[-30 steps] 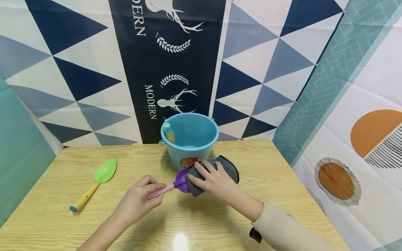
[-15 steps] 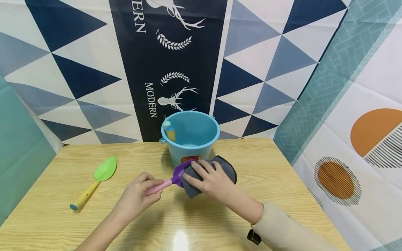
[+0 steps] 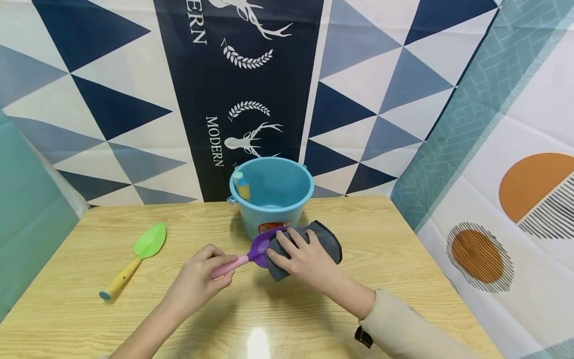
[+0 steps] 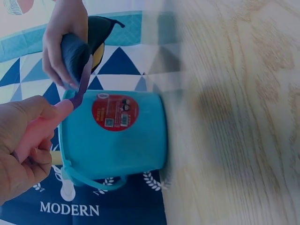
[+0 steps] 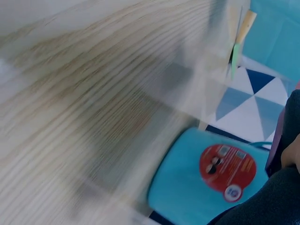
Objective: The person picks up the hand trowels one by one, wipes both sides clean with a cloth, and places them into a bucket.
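My left hand (image 3: 197, 279) grips the pink handle of a toy shovel with a purple blade (image 3: 257, 251), held above the table. With my right hand (image 3: 307, 262) I hold a dark grey cloth (image 3: 327, 244) with black edging over the far part of the blade, so that part is hidden. Seen from the left wrist, the cloth (image 4: 75, 54) lies against the blade's edge, and the left fingers are curled round the pink handle (image 4: 44, 126). In the right wrist view only a piece of the cloth (image 5: 267, 201) shows at the lower right.
Just behind the hands stands a light blue bucket (image 3: 253, 219) with a red label; two handle ends, one yellow and blue (image 3: 243, 191), show inside it. A green trowel with a yellow handle (image 3: 121, 279) lies at the left of the wooden table (image 3: 367, 234).
The right hand has slid the cloth slightly left along the blade and then back right. The shovel has moved slightly too, and more of its purple blade shows. The left hand keeps its grip.
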Tool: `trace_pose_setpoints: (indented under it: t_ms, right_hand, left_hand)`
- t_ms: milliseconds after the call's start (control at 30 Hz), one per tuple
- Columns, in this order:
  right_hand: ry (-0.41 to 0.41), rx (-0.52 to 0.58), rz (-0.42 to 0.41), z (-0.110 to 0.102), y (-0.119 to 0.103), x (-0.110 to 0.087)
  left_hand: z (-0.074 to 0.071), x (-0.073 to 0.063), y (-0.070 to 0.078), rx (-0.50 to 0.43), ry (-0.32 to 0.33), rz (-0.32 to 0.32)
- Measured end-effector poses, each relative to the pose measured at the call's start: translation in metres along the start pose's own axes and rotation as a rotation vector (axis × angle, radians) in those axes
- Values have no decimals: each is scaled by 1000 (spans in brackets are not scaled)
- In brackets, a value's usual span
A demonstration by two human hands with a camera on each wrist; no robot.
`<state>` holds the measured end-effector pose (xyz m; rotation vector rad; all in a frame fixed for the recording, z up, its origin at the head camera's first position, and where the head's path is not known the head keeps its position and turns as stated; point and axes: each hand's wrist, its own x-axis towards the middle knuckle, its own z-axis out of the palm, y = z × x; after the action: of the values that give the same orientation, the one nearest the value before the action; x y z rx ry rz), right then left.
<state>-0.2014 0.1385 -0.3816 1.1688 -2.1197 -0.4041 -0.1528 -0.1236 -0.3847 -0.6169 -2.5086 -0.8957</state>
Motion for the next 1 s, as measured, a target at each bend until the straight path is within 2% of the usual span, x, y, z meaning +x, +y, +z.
trace_pose_setpoints:
  t_ms: [200, 400, 500, 667, 800, 1000]
  right_hand:
    - [-54, -19, 30, 5, 14, -8]
    - [-54, 24, 35, 3, 16, -7]
    - [-15, 40, 23, 0, 11, -4]
    - [92, 7, -23, -4, -1, 5]
    - [112, -29, -43, -3, -6, 9]
    - [50, -58, -40, -3, -3, 6]
  left_hand:
    - [-4, -3, -5, 9, 1, -41]
    - [-6, -4, -6, 11, -2, -60]
    - [-5, -3, -5, 22, -1, -62]
    - [0, -1, 1, 28, -4, -66]
    - [2, 1, 5, 28, 8, -37]
    - [0, 3, 3, 55, 45, 62]
